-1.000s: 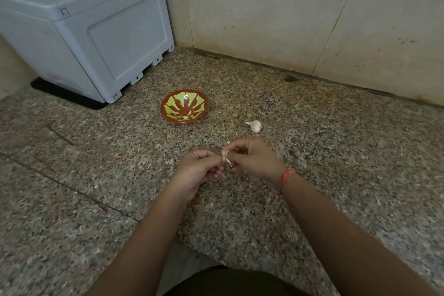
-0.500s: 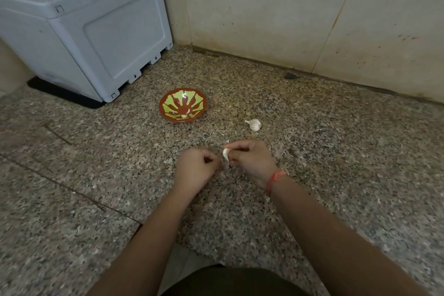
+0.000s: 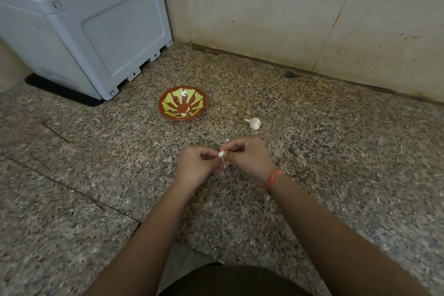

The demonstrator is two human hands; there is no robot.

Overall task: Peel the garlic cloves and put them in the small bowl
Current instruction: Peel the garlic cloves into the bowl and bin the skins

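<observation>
A white garlic clove [image 3: 221,153] is pinched between my two hands above the granite counter. My left hand [image 3: 197,166] holds it from the left with curled fingers, and my right hand [image 3: 248,158] pinches it from the right. A thin strip of skin hangs below the clove. The small red bowl with a yellow-green pattern [image 3: 168,103] sits beyond my hands to the left, with a pale clove inside near its front edge. A garlic bulb piece [image 3: 254,123] lies on the counter right of the bowl.
A grey plastic box [image 3: 79,21] stands at the back left on a black mat. A beige tiled wall [image 3: 288,12] closes the back. A scrap of peel [image 3: 227,139] lies just beyond my right hand.
My hands have stayed together on the clove, with small finger shifts. More of the clove's white body shows between the fingertips now.
</observation>
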